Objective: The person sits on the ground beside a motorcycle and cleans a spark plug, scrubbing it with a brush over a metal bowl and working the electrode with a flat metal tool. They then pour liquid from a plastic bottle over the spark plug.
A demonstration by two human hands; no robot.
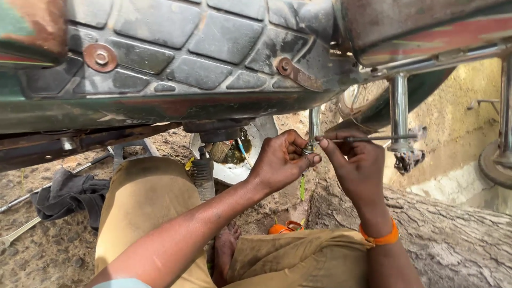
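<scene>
Working under the motorcycle seat, both hands are meeting at a small fitting at the foot of a thin chrome rod. Left hand is pinching that fitting between thumb and fingertips; right hand is gripping a slim metal tool, its tip lying at the fitting. Whether the tool is seated cannot be told. Likely a fastening step; steady alignment looks needed. A rag is lying beside a wrench on the dirt.

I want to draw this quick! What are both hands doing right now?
Left hand: closed, pinching the small metal fitting at the rod's end.
Right hand: closed, fingers gripping the thin metal rod.
</scene>
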